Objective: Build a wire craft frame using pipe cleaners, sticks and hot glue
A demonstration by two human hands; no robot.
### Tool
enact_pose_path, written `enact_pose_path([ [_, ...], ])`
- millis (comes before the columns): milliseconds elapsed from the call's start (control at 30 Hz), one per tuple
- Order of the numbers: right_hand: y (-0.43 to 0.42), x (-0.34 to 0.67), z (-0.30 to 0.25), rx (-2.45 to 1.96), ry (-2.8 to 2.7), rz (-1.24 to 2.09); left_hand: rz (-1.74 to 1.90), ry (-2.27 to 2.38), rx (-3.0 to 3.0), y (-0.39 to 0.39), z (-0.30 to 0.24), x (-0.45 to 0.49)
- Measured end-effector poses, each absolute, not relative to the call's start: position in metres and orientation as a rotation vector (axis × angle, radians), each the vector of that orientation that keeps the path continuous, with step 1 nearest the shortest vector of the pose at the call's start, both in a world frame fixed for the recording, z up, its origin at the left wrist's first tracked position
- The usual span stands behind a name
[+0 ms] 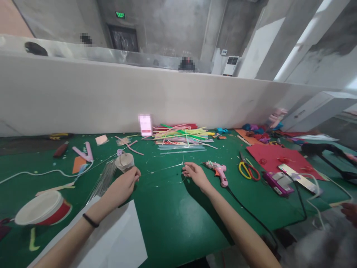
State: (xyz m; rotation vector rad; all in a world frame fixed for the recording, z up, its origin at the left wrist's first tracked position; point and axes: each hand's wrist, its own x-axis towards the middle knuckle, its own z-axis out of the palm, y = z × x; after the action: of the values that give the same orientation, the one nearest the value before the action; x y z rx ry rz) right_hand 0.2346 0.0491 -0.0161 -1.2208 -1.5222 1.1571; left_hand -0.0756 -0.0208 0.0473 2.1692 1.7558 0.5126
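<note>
My right hand (194,174) hovers over the middle of the green table with its fingertips pinched at a thin, shiny clear thread (167,168). The thread runs leftward in loose loops over the table. My left hand (130,181) has its fingers curled together, right in front of a white roll or cup (124,161); what it holds, if anything, is hidden. To the right of my right hand lies a pink glue gun (221,173) with a black cord. A bundle of thin wires (104,176) lies beside my left wrist, and white paper sheets (122,238) are under that forearm.
Colourful pipe cleaners (181,134) are piled at the back, by a lit phone (145,125). Yellow-and-red scissors (248,169), red sheets (279,156) and a purple power strip (277,184) lie right. A paper bucket (44,208) stands left. Another person's hand (350,213) shows far right.
</note>
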Motion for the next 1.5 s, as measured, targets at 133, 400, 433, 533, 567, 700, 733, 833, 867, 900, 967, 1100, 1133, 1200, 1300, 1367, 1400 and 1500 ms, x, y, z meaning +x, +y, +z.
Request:
enact_pose_path([
  [133, 0.041, 0.227, -0.001, -1.048, -1.323, 1.432, 0.499, 1.703, 1.927, -0.036, 0.054, -0.075],
  [400, 0.041, 0.227, 0.017, -0.885, -1.199, 1.510, 0.547, 1.507, 1.593, -0.061, 0.058, -0.062],
  [433, 0.042, 0.228, 0.018, -0.898, -1.198, 1.503, 0.550, 1.472, 1.545, -0.062, 0.057, -0.061],
  [533, 0.043, 0.225, 0.024, -0.923, -1.166, 1.496, 0.550, 1.362, 1.430, -0.060, 0.051, -0.058],
  [567, 0.042, 0.223, 0.025, -0.927, -1.142, 1.504, 0.543, 1.333, 1.412, -0.058, 0.049, -0.057],
  [700, 0.035, 0.211, 0.026, -0.924, -0.998, 1.602, 0.496, 1.316, 1.444, -0.041, 0.036, -0.053],
  [733, 0.034, 0.208, 0.025, -0.920, -0.952, 1.632, 0.506, 1.332, 1.454, -0.036, 0.033, -0.052],
  [833, 0.031, 0.207, 0.023, -0.887, -0.804, 1.712, 0.548, 1.357, 1.458, -0.024, 0.025, -0.054],
  [867, 0.031, 0.208, 0.023, -0.874, -0.760, 1.738, 0.550, 1.354, 1.458, -0.021, 0.024, -0.055],
  [900, 0.032, 0.210, 0.023, -0.866, -0.726, 1.767, 0.544, 1.349, 1.461, -0.020, 0.024, -0.057],
  [967, 0.033, 0.215, 0.024, -0.864, -0.689, 1.830, 0.531, 1.348, 1.464, -0.020, 0.025, -0.061],
  [1100, 0.034, 0.222, 0.027, -0.879, -0.714, 1.912, 0.519, 1.378, 1.460, -0.026, 0.034, -0.063],
  [1133, 0.034, 0.223, 0.028, -0.880, -0.729, 1.913, 0.512, 1.379, 1.460, -0.027, 0.035, -0.063],
  [1200, 0.034, 0.224, 0.028, -0.869, -0.766, 1.898, 0.502, 1.369, 1.464, -0.030, 0.037, -0.060],
  [1300, 0.032, 0.223, 0.027, -0.824, -0.831, 1.899, 0.497, 1.344, 1.465, -0.032, 0.038, -0.057],
  [1367, 0.031, 0.223, 0.027, -0.795, -0.861, 1.924, 0.491, 1.326, 1.459, -0.033, 0.037, -0.055],
  [1400, 0.030, 0.222, 0.027, -0.785, -0.873, 1.935, 0.489, 1.322, 1.456, -0.034, 0.037, -0.054],
  [1500, 0.029, 0.221, 0.026, -0.780, -0.901, 1.915, 0.508, 1.332, 1.455, -0.034, 0.036, -0.053],
])
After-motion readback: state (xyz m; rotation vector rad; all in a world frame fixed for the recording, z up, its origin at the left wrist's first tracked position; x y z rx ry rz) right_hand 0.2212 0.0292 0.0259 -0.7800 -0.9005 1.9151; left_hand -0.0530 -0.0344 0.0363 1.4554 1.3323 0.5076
